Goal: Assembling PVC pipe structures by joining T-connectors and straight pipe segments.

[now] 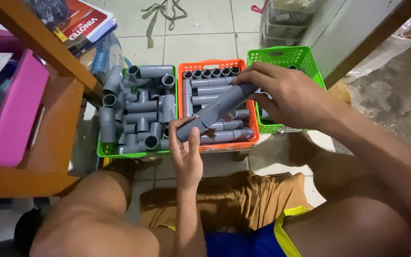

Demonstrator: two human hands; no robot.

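Both hands on one grey PVC assembly, held above the orange basket [217, 64]. Left hand [186, 152]: fingers curled round the lower end, a grey pipe fitting [190, 129]. Right hand [281, 93]: fingers wrapped over the upper end of the straight grey pipe [224, 102]. Step looks like pushing pipe into fitting. Next move prob. needs a firm axial push w/ both ends kept in line. Green basket of tee fittings [136, 114] left, 2nd green basket [286, 57] right, all on the tiled floor [205, 28].
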